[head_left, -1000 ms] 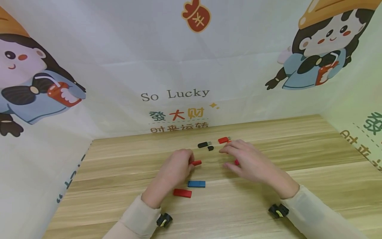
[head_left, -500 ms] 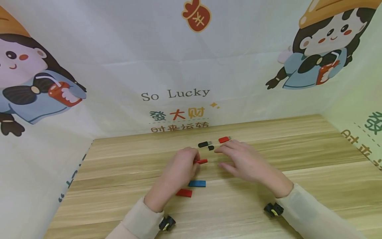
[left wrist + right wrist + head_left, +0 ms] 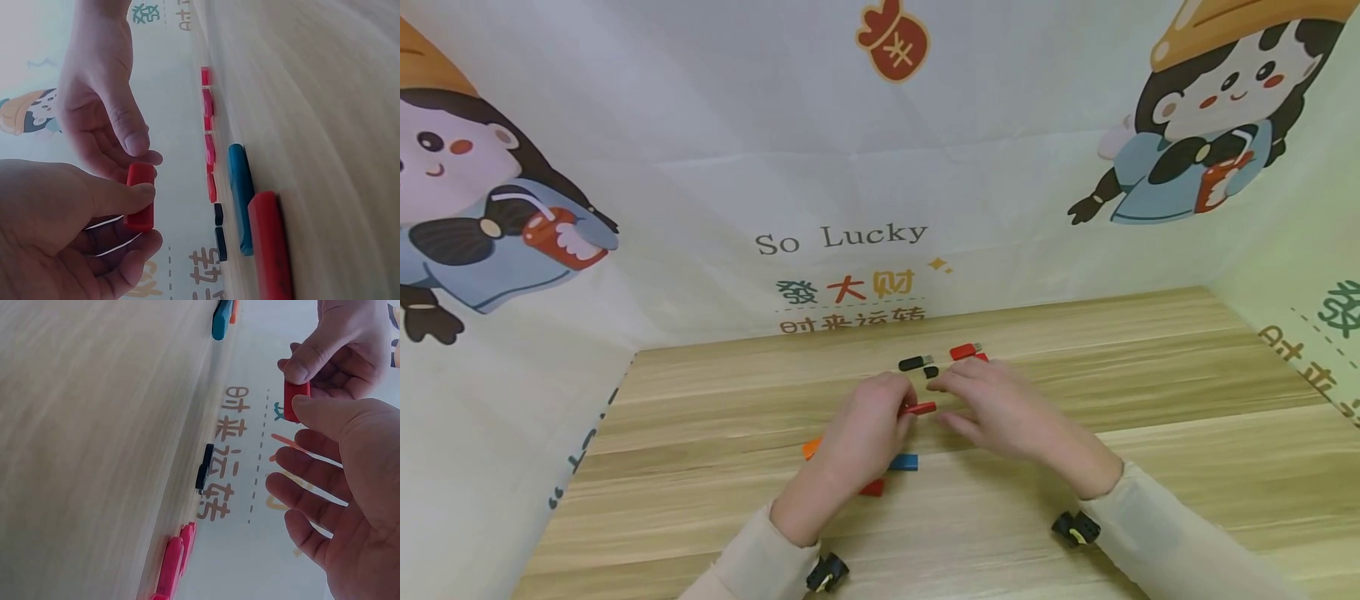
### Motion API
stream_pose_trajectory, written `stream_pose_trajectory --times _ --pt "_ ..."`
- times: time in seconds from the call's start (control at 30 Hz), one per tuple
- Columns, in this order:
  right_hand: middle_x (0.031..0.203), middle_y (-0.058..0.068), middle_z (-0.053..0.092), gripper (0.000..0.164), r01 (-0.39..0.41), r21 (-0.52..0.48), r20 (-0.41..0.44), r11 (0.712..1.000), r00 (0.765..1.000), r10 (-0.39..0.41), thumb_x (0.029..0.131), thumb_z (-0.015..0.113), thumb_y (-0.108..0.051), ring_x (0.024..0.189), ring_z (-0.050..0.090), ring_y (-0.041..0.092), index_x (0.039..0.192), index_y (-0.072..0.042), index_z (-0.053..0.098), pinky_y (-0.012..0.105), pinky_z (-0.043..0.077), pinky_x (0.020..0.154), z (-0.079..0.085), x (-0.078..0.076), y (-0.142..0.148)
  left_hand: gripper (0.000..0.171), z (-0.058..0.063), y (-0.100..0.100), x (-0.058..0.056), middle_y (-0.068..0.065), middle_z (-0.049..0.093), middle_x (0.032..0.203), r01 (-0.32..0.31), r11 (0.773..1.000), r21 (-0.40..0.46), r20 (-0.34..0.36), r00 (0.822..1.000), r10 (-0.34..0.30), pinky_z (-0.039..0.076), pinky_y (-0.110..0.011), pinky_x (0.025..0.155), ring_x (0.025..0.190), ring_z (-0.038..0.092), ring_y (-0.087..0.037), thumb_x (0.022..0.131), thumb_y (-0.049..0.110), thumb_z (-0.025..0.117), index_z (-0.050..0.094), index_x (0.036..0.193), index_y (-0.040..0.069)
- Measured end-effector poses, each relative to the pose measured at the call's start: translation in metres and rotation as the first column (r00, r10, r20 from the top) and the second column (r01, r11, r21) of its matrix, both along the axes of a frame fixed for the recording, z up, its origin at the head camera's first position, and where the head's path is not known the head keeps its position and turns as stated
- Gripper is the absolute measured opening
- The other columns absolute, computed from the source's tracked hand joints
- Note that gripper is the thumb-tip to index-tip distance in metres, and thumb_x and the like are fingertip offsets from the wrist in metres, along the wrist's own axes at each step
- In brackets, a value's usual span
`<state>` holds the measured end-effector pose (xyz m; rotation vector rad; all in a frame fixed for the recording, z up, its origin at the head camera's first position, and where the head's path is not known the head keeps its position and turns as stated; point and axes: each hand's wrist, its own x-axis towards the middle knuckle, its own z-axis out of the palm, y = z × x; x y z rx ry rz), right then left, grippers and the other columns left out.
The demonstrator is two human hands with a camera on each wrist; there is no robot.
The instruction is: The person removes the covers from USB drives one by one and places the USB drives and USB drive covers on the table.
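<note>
My left hand (image 3: 872, 421) pinches a red USB stick (image 3: 141, 197) between thumb and fingers, raised above the wooden table. Its free end points at my right hand (image 3: 1000, 404), whose thumb and forefinger stand apart right at that end. In the right wrist view the right thumb overlaps the stick's end, and the other fingers are loosely spread. Under the left forearm lie a blue stick (image 3: 906, 462), a red stick (image 3: 872, 487) and an orange piece (image 3: 811, 448), all partly hidden in the head view.
Beyond the hands lie a black USB stick (image 3: 913, 363) with bare plug, its black cap (image 3: 931, 372) and a red USB stick (image 3: 964, 351). Pinkish-red pieces (image 3: 170, 565) lie farther right. A printed cloth (image 3: 715, 192) walls the wooden table (image 3: 1150, 367) behind and at the sides.
My left hand has moved right with the red USB stick, now covering more of the blue and red sticks. The right hand has come left to meet it. The orange piece has come into view.
</note>
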<state>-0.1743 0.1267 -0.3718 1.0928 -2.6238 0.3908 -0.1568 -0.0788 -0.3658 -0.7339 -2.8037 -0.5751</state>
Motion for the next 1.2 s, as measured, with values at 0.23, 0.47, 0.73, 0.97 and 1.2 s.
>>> stream_pose_trajectory --times 0.23,0.47,0.73,0.97,1.2 --pt "0.108 -0.002 0.064 0.03 -0.021 -0.005 0.003 1.0 1.0 0.021 0.087 0.07 -0.029 0.103 0.059 0.016 0.113 -0.014 0.067 0.04 0.047 0.088 -0.0012 0.001 -0.0039 0.009 -0.0026 0.0011 0.002 0.006 0.056 0.082 0.023 0.999 0.026 -0.05 0.999 -0.022 0.048 -0.022 0.064 0.07 0.051 -0.009 0.086 0.013 0.072 0.063 0.087 0.014" --pt "0.104 -0.003 0.066 0.023 -0.033 -0.019 -0.026 0.999 0.999 0.033 0.087 0.07 -0.026 0.099 0.06 0.015 0.107 -0.015 0.069 0.039 0.048 0.084 -0.0039 0.0009 -0.0059 0.009 -0.0021 0.0024 0.004 0.006 0.056 0.082 0.041 0.998 0.04 -0.06 0.997 -0.039 0.048 -0.022 0.066 0.073 0.051 -0.01 0.086 0.013 0.072 0.062 0.087 0.014" --pt "0.092 -0.006 0.065 0.011 -0.088 -0.075 -0.078 0.993 0.994 0.082 0.088 0.071 -0.023 0.087 0.06 0.011 0.096 -0.016 0.07 0.034 0.049 0.076 -0.0072 0.0007 -0.0056 0.01 -0.0021 0.0034 0.0053 0.006 0.054 0.081 0.046 0.998 0.045 -0.056 0.997 -0.043 0.047 -0.02 0.063 0.071 0.049 -0.009 0.087 0.015 0.072 0.062 0.088 0.015" --pt "0.089 -0.008 0.065 0.008 -0.113 -0.105 -0.048 0.988 0.993 0.109 0.09 0.069 -0.022 0.084 0.058 0.008 0.094 -0.016 0.07 0.028 0.049 0.074 -0.0089 0.0008 -0.0061 0.008 -0.0037 0.0037 0.0071 0.005 0.056 0.084 0.054 0.997 0.057 -0.067 0.996 -0.05 0.049 -0.024 0.067 0.074 0.051 -0.01 0.088 0.015 0.071 0.063 0.09 0.014" --pt "0.088 -0.007 0.065 0.008 -0.134 -0.127 -0.041 0.983 0.991 0.13 0.09 0.068 -0.021 0.081 0.059 0.008 0.093 -0.015 0.07 0.027 0.049 0.073 -0.0097 0.0013 -0.0078 0.007 -0.0069 0.0037 0.0073 0.004 0.059 0.085 0.055 0.998 0.039 -0.082 0.995 -0.051 0.05 -0.026 0.07 0.077 0.055 -0.011 0.089 0.019 0.07 0.068 0.091 0.013"
